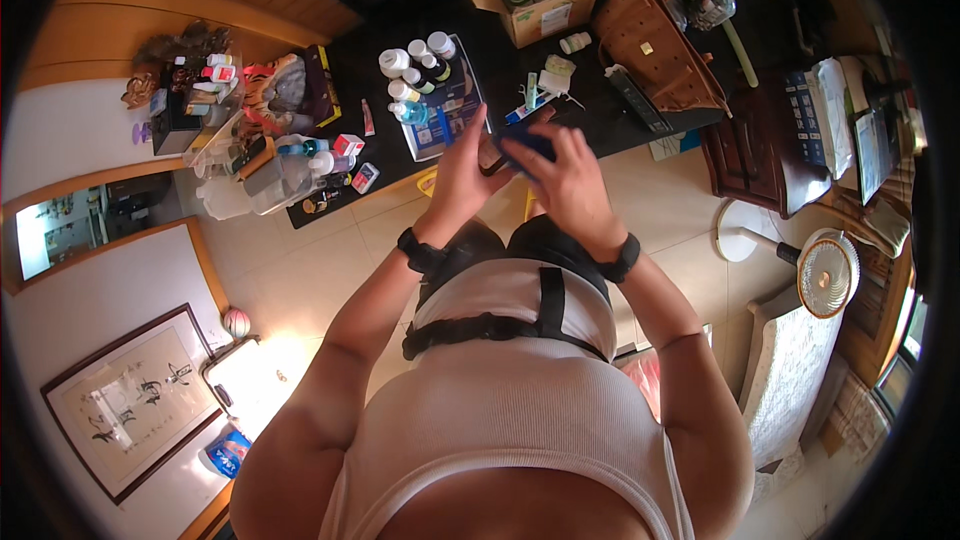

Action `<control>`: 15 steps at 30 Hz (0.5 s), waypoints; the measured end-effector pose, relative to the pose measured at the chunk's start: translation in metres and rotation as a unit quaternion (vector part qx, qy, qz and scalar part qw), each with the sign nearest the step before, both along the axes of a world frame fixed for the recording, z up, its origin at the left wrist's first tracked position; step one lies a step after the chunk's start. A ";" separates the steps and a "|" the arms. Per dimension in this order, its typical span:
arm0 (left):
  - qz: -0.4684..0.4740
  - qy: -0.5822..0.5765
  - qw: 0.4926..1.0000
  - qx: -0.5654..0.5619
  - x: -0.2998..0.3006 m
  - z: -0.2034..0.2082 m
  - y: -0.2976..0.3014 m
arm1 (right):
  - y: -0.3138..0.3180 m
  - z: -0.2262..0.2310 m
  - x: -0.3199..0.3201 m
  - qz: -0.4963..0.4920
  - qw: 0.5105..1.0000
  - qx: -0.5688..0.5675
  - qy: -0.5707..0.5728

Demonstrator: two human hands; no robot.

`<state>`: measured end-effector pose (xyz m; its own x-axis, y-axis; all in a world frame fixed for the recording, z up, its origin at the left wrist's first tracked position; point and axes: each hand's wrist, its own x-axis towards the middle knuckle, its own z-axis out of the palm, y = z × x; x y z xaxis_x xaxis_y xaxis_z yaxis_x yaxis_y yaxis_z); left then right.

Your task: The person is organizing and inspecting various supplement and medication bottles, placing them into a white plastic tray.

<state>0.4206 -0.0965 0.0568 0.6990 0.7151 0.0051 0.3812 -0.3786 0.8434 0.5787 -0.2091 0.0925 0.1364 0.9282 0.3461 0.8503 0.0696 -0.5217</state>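
Note:
Both my hands meet just above the near edge of the dark table. My left hand (462, 185) has its fingers pointing up and its thumb curved round a small dark brown thing, whose kind I cannot make out. My right hand (572, 188) is closed on a blurred dark blue thing (530, 148), bent over against the left hand's piece. A shallow tray (430, 152) lies left of my hands, with several white-capped bottles (393, 63) and a clear blue bottle (408, 112) in it. Beyond my hands are a toothpaste-like tube (531, 90) and a small white packet (556, 80).
An open cardboard box (545, 22) with green-capped bottles stands at the back. To its right lies a brown studded bag (660, 45). Plastic containers (265, 185) crowd the table's left end. A fan (828, 275) stands at right, near a covered seat (795, 365).

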 end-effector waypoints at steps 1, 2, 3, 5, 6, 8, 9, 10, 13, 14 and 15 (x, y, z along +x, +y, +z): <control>-0.011 0.028 0.999 -0.013 0.000 0.001 -0.001 | -0.002 -0.008 -0.006 0.031 0.999 0.028 0.015; -0.013 0.029 0.999 -0.013 0.001 0.001 -0.001 | -0.005 -0.008 -0.008 0.050 0.998 0.027 0.011; -0.010 0.008 1.000 0.015 0.001 0.003 -0.002 | -0.005 -0.005 -0.006 0.036 0.999 0.021 0.016; 0.026 -0.010 0.999 0.029 0.005 0.007 -0.008 | -0.004 -0.006 0.000 -0.015 1.000 0.001 0.022; 0.026 -0.011 0.999 0.029 0.004 0.006 -0.008 | -0.003 -0.009 0.006 -0.053 0.998 -0.012 0.024; 0.027 0.000 0.993 0.113 0.002 0.004 -0.006 | -0.004 -0.011 0.020 -0.098 0.995 -0.014 0.028; 0.026 0.000 0.993 0.113 0.001 0.004 -0.004 | -0.006 -0.011 0.024 -0.114 0.993 -0.015 0.028; 0.012 0.024 0.987 0.155 -0.002 0.005 -0.002 | -0.008 -0.010 0.026 -0.130 0.991 -0.016 0.029; -0.009 0.039 0.973 0.228 -0.004 0.007 0.003 | -0.012 -0.001 0.021 -0.078 0.996 0.001 0.032; -0.014 0.029 0.966 0.258 -0.004 0.008 0.004 | -0.012 0.000 0.014 -0.055 0.998 0.006 0.022; -0.028 0.011 0.963 0.267 -0.003 0.014 0.005 | -0.012 0.002 0.007 -0.040 0.999 0.009 0.024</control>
<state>0.4176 -0.0916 0.0703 0.7408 0.5756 0.3463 0.3636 -0.7770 0.5139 0.5856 -0.2214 0.0945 0.2271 0.9076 0.3530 0.8271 0.0115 -0.5619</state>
